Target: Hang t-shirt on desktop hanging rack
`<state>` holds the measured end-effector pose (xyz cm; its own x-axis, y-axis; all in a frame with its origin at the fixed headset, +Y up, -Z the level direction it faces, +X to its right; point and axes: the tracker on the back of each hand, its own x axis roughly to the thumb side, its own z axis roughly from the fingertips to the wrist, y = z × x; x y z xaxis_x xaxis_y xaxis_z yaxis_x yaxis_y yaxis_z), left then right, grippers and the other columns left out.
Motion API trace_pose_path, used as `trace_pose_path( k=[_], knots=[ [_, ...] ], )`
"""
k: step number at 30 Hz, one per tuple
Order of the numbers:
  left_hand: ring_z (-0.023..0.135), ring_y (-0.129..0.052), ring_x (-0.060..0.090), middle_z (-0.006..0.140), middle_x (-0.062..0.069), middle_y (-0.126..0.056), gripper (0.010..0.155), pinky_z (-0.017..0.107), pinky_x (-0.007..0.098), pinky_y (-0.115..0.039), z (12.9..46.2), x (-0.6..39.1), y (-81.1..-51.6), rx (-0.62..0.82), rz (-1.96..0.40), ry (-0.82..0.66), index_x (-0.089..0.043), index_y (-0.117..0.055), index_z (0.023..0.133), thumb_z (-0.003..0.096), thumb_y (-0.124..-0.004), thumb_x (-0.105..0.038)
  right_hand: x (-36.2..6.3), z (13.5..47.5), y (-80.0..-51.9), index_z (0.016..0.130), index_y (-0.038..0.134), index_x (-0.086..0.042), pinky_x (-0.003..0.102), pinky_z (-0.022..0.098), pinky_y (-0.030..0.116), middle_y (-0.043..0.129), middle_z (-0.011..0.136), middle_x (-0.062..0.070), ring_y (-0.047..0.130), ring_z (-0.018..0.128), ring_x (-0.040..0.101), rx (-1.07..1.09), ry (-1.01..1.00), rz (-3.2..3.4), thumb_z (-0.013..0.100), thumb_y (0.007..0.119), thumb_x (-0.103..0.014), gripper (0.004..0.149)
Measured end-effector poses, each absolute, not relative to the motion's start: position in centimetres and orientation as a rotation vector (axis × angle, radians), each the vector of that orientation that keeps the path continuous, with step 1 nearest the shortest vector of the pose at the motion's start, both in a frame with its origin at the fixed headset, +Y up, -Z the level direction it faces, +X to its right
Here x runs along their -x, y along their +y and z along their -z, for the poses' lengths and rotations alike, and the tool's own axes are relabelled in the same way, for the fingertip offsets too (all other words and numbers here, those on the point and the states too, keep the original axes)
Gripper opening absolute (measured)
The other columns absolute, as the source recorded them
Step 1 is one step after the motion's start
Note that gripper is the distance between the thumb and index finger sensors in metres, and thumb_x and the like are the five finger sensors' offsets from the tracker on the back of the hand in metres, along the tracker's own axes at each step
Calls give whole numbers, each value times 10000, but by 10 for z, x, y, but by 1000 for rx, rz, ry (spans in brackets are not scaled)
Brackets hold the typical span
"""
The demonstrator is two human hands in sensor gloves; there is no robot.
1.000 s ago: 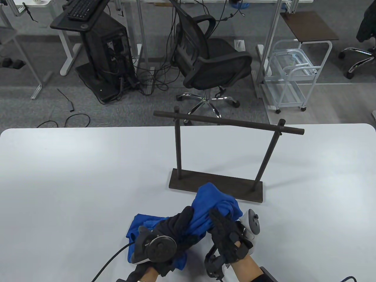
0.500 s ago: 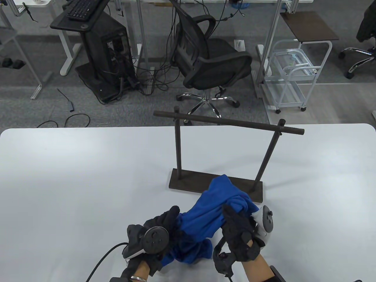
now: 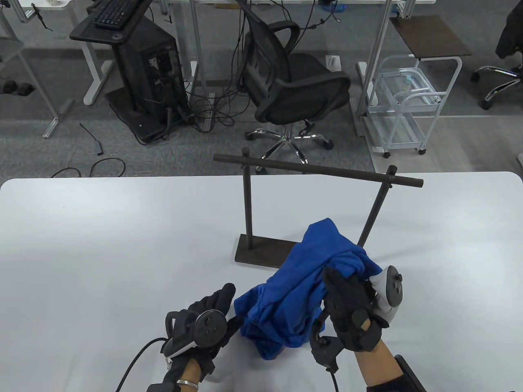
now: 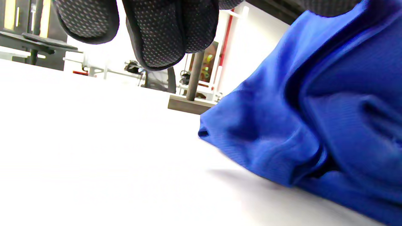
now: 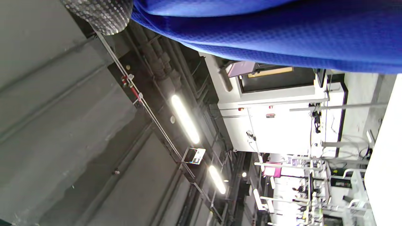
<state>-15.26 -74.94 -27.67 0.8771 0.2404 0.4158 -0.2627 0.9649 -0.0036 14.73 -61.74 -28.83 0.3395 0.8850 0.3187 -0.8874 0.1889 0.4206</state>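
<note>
No legible text, label, brand, number or sign appears in any view; the blue t-shirt, the dark rack and the white surface carry no readable markings.

Blue t-shirt; dark brown rack (white table); black gloves.

Rack stands mid-table, far of the hands; crossbar bare along its length, open air above it. Bunched t-shirt covers the right part of the base and seemingly the right post's foot. White tabletop left of rack is open. Left post unobstructed.
</note>
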Motion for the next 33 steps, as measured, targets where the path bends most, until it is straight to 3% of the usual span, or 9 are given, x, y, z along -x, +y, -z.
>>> trace_pose_path(
  k=[10, 14, 25, 30, 33],
  knots=[
    [787, -872, 421, 968, 202, -669, 819, 562, 623, -717, 275, 153, -747, -49, -238, -423, -75, -394, 1043, 421, -583, -573, -162, 300, -524, 1041, 365, -154, 658, 623, 499, 632, 991, 167, 619, 877, 470, -593, -151, -1308, 505, 709, -412, 687],
    [789, -870, 420, 970, 201, -666, 820, 563, 623, -716, 275, 152, -747, -54, -235, -427, -75, -390, 1043, 420, -580, -573, -165, 306, -500, 1039, 368, -145, 660, 621, 500, 638, 990, 165, 625, 874, 472, -580, -189, -1316, 505, 711, -407, 687],
    [792, -866, 421, 971, 203, -661, 817, 566, 622, -714, 274, 154, -747, -49, -226, -412, -74, -385, 1042, 423, -583, -569, -166, 337, -402, 1040, 394, -163, 674, 641, 464, 647, 996, 154, 616, 884, 471, -559, -321, -1315, 492, 729, -391, 681],
    [792, -865, 422, 971, 205, -659, 817, 567, 623, -712, 272, 156, -747, -44, -213, -396, -72, -383, 1042, 423, -584, -567, -163, 360, -377, 1046, 364, -198, 681, 674, 387, 602, 1030, 131, 551, 921, 464, -503, -321, -1276, 494, 730, -385, 689],
    [794, -863, 421, 971, 202, -659, 819, 568, 623, -711, 272, 157, -747, -47, -210, -389, -71, -382, 1041, 422, -584, -567, -159, 373, -373, 1047, 264, -270, 671, 708, 290, 468, 1100, 69, 418, 981, 445, -472, -322, -1253, 506, 702, -388, 706]
  ],
)
